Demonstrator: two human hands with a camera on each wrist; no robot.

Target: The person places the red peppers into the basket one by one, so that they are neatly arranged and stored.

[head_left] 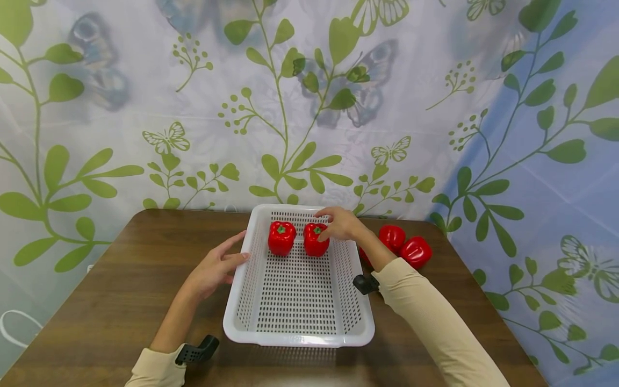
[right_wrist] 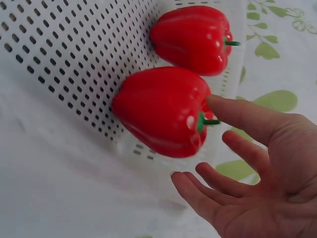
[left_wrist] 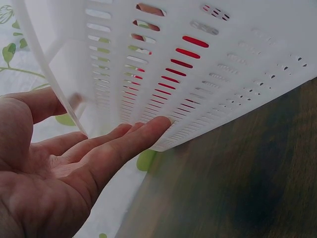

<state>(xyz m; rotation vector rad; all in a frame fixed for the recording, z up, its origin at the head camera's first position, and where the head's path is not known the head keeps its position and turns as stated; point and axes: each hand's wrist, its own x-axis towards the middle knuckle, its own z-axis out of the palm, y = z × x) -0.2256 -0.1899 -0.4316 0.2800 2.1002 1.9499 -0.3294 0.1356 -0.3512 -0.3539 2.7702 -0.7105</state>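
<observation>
A white perforated basket (head_left: pixel 300 337) stands on a brown table (head_left: pixel 121 290). Two red bell peppers lie at its far end, the left pepper (head_left: pixel 281 237) and the right pepper (head_left: pixel 314 242). My right hand (head_left: pixel 340 223) hovers over the right pepper (right_wrist: pixel 161 111) with spread, relaxed fingers; one fingertip lies by its green stem, and nothing is gripped. The other pepper (right_wrist: pixel 190 37) lies just beyond. My left hand (head_left: pixel 217 266) has straight fingers, their tips touching the basket's left wall (left_wrist: pixel 198 74); the left hand (left_wrist: pixel 74 163) shows an open palm.
More red peppers (head_left: pixel 393 236) (head_left: pixel 416 251) lie on the table right of the basket, one partly hidden behind my right forearm. A leaf-and-butterfly patterned curtain (head_left: pixel 309 107) hangs behind the table. Bare tabletop lies to the left.
</observation>
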